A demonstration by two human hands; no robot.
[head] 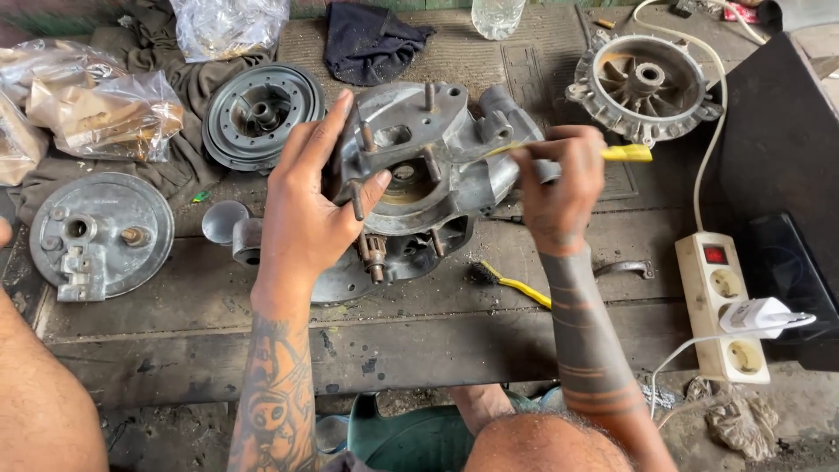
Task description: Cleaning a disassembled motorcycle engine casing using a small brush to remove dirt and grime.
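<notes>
Engine crankcase (437,166), bare grey aluminium with studs standing out of it, sits tilted up at the middle of the desk (437,336), and I judge the step in hand to be brushing its casting clean. My left hand (306,205) braces it from nine o'clock, palm against the flange, fingers spread wide, thumb hooked by a stud. My right hand (559,179) comes in from three o'clock, wrist bent, fingers pinched shut on a yellow-handled brush (625,153) whose tip meets the casing's upper right side. The next move, I judge, calls for a steady left-hand brace and short strokes. A second yellow brush (511,281) lies at five o'clock, a finned flywheel cover (647,87) at two o'clock.
</notes>
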